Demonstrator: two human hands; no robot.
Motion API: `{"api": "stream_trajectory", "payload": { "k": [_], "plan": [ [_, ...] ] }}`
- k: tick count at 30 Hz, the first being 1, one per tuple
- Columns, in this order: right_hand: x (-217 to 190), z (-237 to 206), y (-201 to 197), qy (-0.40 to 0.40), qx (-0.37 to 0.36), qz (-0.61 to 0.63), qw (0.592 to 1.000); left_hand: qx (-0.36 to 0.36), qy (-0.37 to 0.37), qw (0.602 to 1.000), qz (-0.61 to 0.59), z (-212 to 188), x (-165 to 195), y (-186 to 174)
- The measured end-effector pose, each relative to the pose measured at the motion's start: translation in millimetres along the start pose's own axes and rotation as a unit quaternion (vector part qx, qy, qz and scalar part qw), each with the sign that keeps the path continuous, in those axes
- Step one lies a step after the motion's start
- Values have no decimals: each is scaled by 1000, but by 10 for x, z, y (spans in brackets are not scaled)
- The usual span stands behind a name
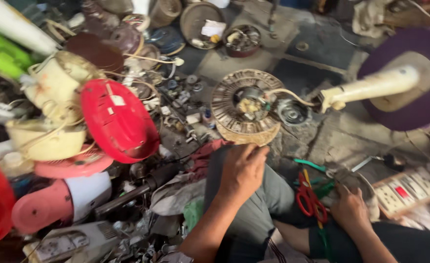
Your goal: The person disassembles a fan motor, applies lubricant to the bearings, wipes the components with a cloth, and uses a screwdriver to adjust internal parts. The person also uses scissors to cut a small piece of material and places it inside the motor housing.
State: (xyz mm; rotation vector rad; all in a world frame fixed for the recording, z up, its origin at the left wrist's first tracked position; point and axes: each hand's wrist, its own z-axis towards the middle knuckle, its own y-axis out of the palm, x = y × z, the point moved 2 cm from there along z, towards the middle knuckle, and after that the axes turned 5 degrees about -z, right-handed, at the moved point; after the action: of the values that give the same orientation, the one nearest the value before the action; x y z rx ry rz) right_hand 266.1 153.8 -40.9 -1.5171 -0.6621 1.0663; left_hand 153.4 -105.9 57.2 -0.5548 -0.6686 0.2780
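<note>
Here, line by line:

Left hand: the left hand (243,170) lies palm down on the person's grey-trousered knee (268,195), fingers loosely curled together; its fingertips reach the lower rim of the fan motor housing (246,107), touching it or just short of it, I cannot tell which.

Right hand: the right hand (350,208) is closed over a small metal part (354,181) near the floor; the grip looks shut, but the fingers are hidden from here.

Fan motor housing: round, ribbed, dusty, tilted toward the camera, with a cream cable running to the cream fan stem (371,87) on a purple base (420,78).

Tools: red-handled scissors (311,200) and a green-handled tool (317,168) lie between the two hands.

Edges and room: the left side is crowded by a red fan base (119,122) and cream fan housings (54,112); bare concrete floor (322,53) opens beyond the motor. A socket strip (407,191) lies just right of the right hand.

Containers: a round bowl (243,40) holds small metal parts; a shallow dish (203,22) beside it holds scraps.
</note>
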Motion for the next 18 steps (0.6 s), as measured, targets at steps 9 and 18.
{"api": "stream_trajectory", "payload": {
  "k": [9, 18],
  "plan": [
    [-224, 44, -42, -30, 46, -51, 997, 29, -395, 911, 113, 371, -1699, -169],
    [-133, 117, -73, -35, 144, 59, 987, -84, -505, 847, 140, 770, -2164, 212]
  ]
}}
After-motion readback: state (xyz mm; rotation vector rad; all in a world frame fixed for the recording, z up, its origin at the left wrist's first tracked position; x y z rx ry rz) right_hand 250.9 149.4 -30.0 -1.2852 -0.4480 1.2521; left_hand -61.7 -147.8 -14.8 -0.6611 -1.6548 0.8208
